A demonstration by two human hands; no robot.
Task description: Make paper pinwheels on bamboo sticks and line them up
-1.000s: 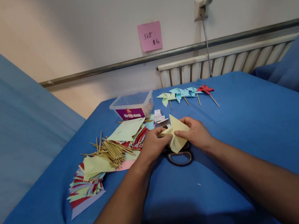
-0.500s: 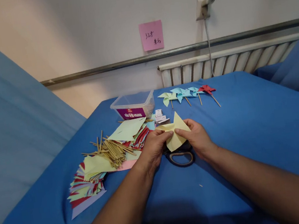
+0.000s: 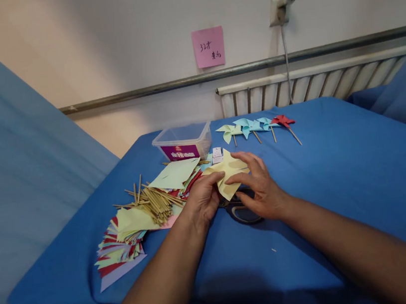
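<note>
My left hand pinches a pale yellow square of paper with cut slits, the thumb pressed near its middle. On the right side of that paper, my right hand has its fingers curved and spread apart. Its middle fingertip rests on or just over the sheet; I cannot tell which. Beneath both hands lie black-handled scissors, their blades hidden. Just behind the paper are small white boxes.
Bamboo sticks and fanned coloured paper lie at left, with more stacked sheets behind. A clear plastic tub stands at the back. Paper pinwheels, including a red one, lie along the back of the blue cloth.
My right hand has let go of its thumb pinch and spread its fingers at the paper's right side. The yellow paper has shifted slightly left and turned in my left hand.
</note>
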